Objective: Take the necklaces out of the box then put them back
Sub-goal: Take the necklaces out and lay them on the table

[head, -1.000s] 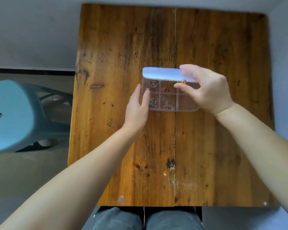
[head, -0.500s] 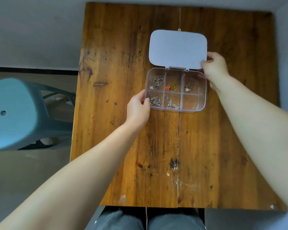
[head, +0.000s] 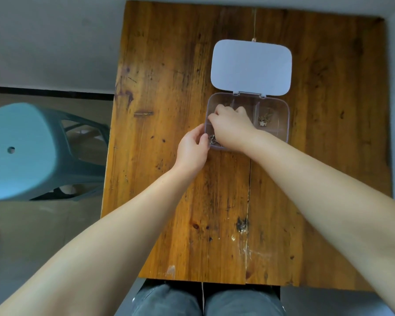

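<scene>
A clear plastic compartment box lies open on the wooden table, its white lid folded flat behind it. My left hand grips the box's near left corner. My right hand reaches into the back left compartment with its fingertips curled down; what they touch is hidden under the hand. A gold necklace with a white flower charm lies in the back right compartment. Part of a silver necklace shows in the front left compartment. The middle compartments are covered by my right hand and wrist.
A blue plastic stool stands on the floor left of the table. A white wall runs behind and to the right of the table. My knees in grey trousers are at the table's near edge.
The lid went from half raised to fully open and flat. My right hand let go of the lid and came down into the back left compartment. My left hand stayed at the box's corner.
</scene>
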The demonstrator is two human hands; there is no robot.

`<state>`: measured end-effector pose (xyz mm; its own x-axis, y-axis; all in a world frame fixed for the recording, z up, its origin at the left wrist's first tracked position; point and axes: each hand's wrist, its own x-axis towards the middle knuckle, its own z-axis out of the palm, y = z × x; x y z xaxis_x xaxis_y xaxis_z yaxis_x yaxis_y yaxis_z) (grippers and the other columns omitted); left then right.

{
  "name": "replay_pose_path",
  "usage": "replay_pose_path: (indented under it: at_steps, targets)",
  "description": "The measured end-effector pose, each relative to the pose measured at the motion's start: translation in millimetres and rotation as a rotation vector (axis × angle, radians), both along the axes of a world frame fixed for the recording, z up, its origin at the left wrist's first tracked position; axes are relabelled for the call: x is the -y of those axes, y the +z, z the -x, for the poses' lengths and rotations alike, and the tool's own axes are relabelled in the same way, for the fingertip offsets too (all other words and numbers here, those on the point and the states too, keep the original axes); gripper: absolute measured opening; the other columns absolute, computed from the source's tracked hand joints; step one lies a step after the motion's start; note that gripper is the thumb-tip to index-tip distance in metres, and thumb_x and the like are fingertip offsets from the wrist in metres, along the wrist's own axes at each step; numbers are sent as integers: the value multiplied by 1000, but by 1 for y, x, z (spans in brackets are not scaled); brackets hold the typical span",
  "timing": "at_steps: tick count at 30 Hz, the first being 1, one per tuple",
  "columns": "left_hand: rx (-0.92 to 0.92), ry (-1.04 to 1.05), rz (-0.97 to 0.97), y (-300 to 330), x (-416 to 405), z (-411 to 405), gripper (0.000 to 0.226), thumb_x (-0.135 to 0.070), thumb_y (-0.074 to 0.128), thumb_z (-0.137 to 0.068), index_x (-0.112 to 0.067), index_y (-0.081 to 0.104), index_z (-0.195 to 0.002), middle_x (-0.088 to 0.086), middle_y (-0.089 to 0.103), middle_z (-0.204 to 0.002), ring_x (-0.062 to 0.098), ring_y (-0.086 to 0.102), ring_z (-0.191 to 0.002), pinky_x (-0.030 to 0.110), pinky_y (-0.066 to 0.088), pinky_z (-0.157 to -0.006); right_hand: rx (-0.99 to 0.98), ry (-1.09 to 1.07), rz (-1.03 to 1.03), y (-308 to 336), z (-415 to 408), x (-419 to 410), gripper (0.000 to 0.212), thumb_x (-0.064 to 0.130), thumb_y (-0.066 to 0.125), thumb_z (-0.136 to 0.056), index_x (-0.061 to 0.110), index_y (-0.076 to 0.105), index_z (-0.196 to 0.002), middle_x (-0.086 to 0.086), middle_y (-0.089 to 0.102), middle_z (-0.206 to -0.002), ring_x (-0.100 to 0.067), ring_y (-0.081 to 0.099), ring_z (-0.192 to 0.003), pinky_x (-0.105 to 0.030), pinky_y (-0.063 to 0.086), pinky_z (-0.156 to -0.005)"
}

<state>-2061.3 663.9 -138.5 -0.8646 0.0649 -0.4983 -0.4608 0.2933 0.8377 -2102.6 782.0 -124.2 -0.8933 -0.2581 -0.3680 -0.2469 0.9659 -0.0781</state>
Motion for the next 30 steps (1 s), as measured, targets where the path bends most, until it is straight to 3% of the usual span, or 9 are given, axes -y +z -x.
replay_pose_path:
  at_steps: [7,12,14,15,17,18,20,24,30]
  targets:
    - [31,-31,2,-4,1,0,41,-14,41,-97,-16,42,-138,4,51,-138,18,48,-125,40,40,-106,-13,-153,211,11,9,-7,21,15,47,-95,13,59,-112,-10,59,-115,-31,55,-105,-45,36,-93]
    - [-312,-253,106,27,11,8,53,-16,52,-92,-19,33,-142,-3,32,-150,7,24,-138,24,22,-110,38,-475,835,58,-7,-6,14,18,57,-91,14,66,-101,2,67,-95,-13,63,-90,-31,54,-84]
    - [-377,-380,51,47,17,16,32,-18,55,-92,-9,55,-123,-5,49,-136,0,36,-127,21,29,-104,85,-572,1104,79,-19,-7,13,17,59,-90,12,66,-100,0,70,-93,-11,67,-86,-24,57,-75]
    - [-366,-420,27,57,23,18,22,-19,54,-93,-4,64,-106,-3,61,-118,-1,49,-109,20,37,-93,74,-619,1208,87,-26,-9,12,16,60,-90,12,66,-99,-2,71,-92,-11,68,-85,-23,57,-72]
    - [-287,-448,-11,70,42,22,29,-24,50,-95,-4,69,-85,0,66,-80,2,53,-70,19,41,-69,39,-772,1357,90,-42,-14,9,14,58,-90,14,65,-96,0,71,-90,-11,68,-83,-21,55,-68]
    - [-244,-454,3,75,54,23,34,-27,48,-96,-4,68,-79,2,63,-72,7,50,-63,23,41,-66,47,-880,1407,86,-51,-15,8,14,58,-91,16,65,-94,1,70,-89,-10,68,-82,-22,55,-67]
    - [-150,-461,51,78,78,24,41,-34,46,-96,-4,63,-74,9,61,-71,24,55,-69,33,46,-73,141,-1129,1451,70,-75,-11,11,10,57,-91,18,64,-88,-1,66,-87,-10,64,-79,-24,54,-62]
    - [58,-425,64,61,114,24,42,-41,48,-93,-8,56,-70,3,56,-65,19,58,-72,30,49,-85,455,-1381,1301,30,-132,27,15,7,57,-89,19,60,-80,-2,58,-80,-11,58,-70,-24,47,-53]
    - [-25,-554,382,18,126,21,31,-40,54,-90,-19,55,-67,-5,55,-64,10,54,-61,23,42,-56,643,-1497,1160,4,-183,103,13,10,61,-87,19,61,-96,-3,67,-83,-12,63,-68,-21,50,-54]
